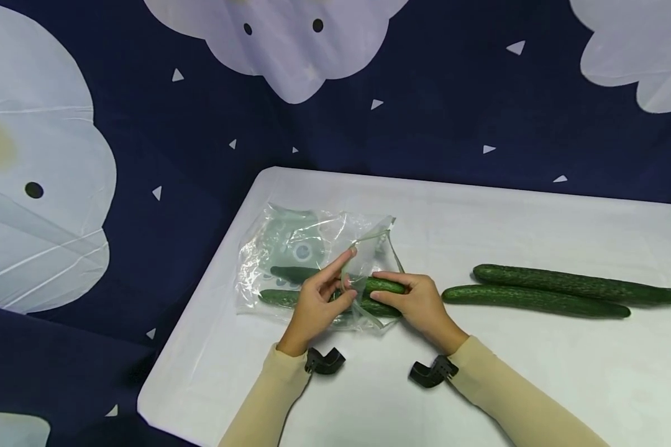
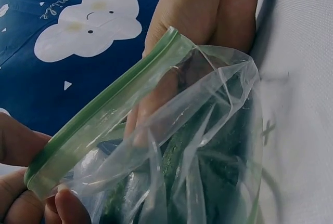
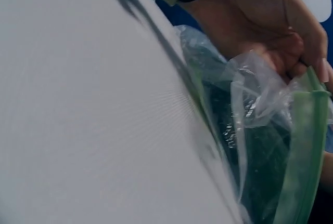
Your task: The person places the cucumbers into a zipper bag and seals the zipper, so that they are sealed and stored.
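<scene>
A clear zip bag [image 1: 251,248] with a green zip strip [image 2: 112,107] lies on the table, its mouth spread toward the right. Two cucumbers are inside; one cucumber [image 1: 388,307] is nearer the front and the other cucumber [image 1: 384,285] lies behind it. My left hand [image 1: 315,307] pinches the bag's rim between thumb and fingers. At the mouth, my right hand [image 1: 425,304] grips the end of the rear cucumber, thumb on the near side and fingers on the far side. Seen from the left wrist, the right fingers [image 2: 156,99] are behind the clear plastic.
Two more cucumbers lie side by side to the right: a longer cucumber [image 1: 576,284] behind and a shorter cucumber [image 1: 537,300] in front. They rest on the white-covered table [image 1: 425,217]. A dark blue cloud-print cloth [image 1: 425,124] hangs behind the table.
</scene>
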A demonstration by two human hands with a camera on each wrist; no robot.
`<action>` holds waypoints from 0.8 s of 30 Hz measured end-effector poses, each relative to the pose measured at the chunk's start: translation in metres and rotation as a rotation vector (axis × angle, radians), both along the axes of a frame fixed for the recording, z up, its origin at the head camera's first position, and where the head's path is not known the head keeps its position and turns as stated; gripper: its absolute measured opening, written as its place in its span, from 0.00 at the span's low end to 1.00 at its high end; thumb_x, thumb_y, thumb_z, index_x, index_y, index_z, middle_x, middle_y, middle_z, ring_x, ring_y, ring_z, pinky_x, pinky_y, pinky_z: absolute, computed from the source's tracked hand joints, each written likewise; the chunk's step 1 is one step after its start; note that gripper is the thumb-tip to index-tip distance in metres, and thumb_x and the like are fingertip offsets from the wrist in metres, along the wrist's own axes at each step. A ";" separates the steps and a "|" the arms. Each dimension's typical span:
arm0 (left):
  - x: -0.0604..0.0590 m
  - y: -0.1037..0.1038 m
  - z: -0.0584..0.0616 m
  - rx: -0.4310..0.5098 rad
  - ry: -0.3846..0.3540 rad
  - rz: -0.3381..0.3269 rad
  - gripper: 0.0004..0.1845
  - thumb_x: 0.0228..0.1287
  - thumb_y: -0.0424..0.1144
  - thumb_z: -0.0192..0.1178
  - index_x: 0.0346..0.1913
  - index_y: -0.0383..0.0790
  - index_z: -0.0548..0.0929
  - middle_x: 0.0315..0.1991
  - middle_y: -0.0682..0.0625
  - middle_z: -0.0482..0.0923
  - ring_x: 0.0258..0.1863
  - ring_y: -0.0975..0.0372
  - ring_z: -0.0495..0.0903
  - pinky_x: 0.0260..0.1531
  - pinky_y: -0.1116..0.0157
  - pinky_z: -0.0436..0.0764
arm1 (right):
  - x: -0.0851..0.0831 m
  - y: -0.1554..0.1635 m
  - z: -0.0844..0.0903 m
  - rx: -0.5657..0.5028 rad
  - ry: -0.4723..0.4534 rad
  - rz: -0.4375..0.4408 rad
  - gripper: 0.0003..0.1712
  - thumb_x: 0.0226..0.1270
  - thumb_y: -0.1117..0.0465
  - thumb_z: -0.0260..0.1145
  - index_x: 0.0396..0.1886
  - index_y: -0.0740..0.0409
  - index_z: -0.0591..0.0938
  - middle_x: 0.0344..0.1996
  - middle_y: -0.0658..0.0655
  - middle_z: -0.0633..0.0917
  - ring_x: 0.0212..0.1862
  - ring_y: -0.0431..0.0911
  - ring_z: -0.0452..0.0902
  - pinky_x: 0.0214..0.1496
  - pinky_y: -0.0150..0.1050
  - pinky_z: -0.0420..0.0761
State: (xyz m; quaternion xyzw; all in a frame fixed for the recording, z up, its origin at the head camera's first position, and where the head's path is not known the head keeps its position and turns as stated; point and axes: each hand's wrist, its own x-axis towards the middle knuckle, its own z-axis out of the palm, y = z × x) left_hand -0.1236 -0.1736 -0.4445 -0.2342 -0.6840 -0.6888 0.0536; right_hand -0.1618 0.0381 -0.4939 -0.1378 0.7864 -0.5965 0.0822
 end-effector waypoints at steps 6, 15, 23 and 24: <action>0.000 0.001 0.001 -0.009 -0.010 0.002 0.35 0.55 0.16 0.57 0.68 0.29 0.61 0.66 0.39 0.62 0.37 0.48 0.70 0.42 0.64 0.75 | -0.003 -0.004 -0.001 0.066 0.041 -0.009 0.22 0.47 0.42 0.74 0.46 0.35 0.85 0.45 0.39 0.83 0.52 0.38 0.75 0.51 0.40 0.75; 0.000 -0.002 -0.001 -0.022 -0.023 0.019 0.35 0.54 0.15 0.57 0.67 0.27 0.61 0.66 0.37 0.62 0.37 0.50 0.71 0.42 0.63 0.76 | -0.004 -0.010 -0.001 0.220 0.292 -0.008 0.20 0.51 0.43 0.72 0.47 0.36 0.85 0.43 0.40 0.84 0.47 0.36 0.78 0.47 0.37 0.78; -0.001 0.000 -0.002 -0.024 -0.006 0.018 0.35 0.55 0.16 0.57 0.68 0.29 0.61 0.66 0.38 0.62 0.38 0.47 0.70 0.42 0.63 0.76 | 0.001 0.002 0.003 0.122 0.326 0.028 0.21 0.57 0.49 0.70 0.51 0.45 0.84 0.47 0.42 0.82 0.49 0.37 0.77 0.48 0.34 0.77; -0.001 0.000 -0.002 -0.023 -0.006 0.017 0.35 0.55 0.16 0.57 0.68 0.29 0.61 0.66 0.39 0.62 0.38 0.47 0.71 0.41 0.63 0.76 | 0.002 0.005 0.008 0.077 0.311 0.033 0.20 0.58 0.51 0.70 0.51 0.48 0.84 0.47 0.44 0.83 0.49 0.38 0.78 0.48 0.34 0.78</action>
